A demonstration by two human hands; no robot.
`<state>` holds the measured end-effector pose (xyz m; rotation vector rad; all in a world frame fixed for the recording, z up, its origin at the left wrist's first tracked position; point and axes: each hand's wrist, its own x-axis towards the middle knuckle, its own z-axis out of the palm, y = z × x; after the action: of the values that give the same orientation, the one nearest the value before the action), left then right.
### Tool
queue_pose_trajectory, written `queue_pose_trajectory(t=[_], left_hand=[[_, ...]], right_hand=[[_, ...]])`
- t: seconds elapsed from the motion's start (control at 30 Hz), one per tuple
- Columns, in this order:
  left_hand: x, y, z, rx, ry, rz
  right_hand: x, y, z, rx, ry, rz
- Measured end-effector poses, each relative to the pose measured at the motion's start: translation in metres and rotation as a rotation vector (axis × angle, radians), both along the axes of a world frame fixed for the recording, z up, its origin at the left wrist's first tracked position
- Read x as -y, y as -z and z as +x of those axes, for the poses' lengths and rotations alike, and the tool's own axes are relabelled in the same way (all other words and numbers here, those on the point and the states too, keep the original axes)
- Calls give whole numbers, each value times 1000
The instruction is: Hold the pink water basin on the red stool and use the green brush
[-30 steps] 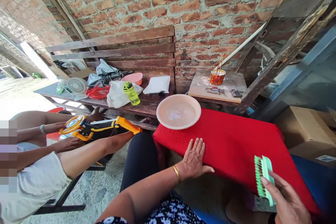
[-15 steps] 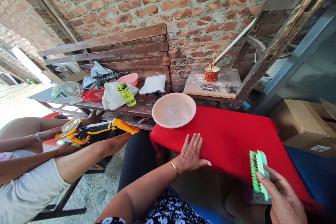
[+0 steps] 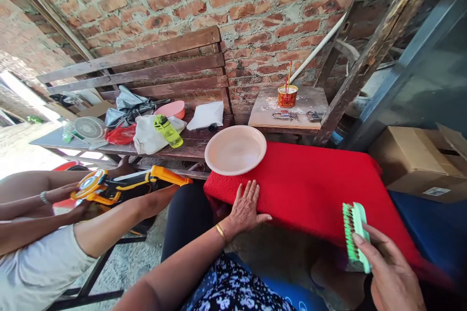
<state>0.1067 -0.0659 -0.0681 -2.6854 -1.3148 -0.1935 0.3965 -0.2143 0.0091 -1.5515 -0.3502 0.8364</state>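
The right hand (image 3: 396,272) pinches the green brush (image 3: 361,240) between thumb and fingers (image 3: 381,238), bristles (image 3: 348,231) turned leftward, near the front edge of the red-covered worktop (image 3: 314,184). On that worktop the left hand (image 3: 246,211) lies flat, fingers slightly parted (thumb well out), near the pink basin (image 3: 233,171), which holds clear liquid (image 3: 241,149) and stands at the left end.

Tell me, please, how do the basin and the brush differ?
The basin is round and pale pink; the brush is oblong and mint green. The basin is larger than the brush. The basin stands on red cloth; the right hand holds the brush. Both have light-coloured bodies.
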Motion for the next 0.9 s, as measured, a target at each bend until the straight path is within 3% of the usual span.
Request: queue_pose_trajectory(t=[0.23,0.33,0.47,0.63,0.7,0.8,0.9], left_hand=[[26,-9,104,16,193,-112],[28,-14,126,2,249,-152],[23,-19,106,20,264,-166],[8,-14,27,16,44,-138],[6,-10,12,-5,-10,-109],[13,-6,29,6,11,-81],[25,-7,83,8,143,-111]], right_hand=[[-4,9,-2,13,-57,-13],[-4,11,-2,37,-58,-29],[-4,10,-3,15,-33,-54],[0,5,-2,-7,0,-46],[2,2,-2,-21,7,-24],[1,0,-3,-33,2,-16],[-1,5,-2,-34,-3,-38]])
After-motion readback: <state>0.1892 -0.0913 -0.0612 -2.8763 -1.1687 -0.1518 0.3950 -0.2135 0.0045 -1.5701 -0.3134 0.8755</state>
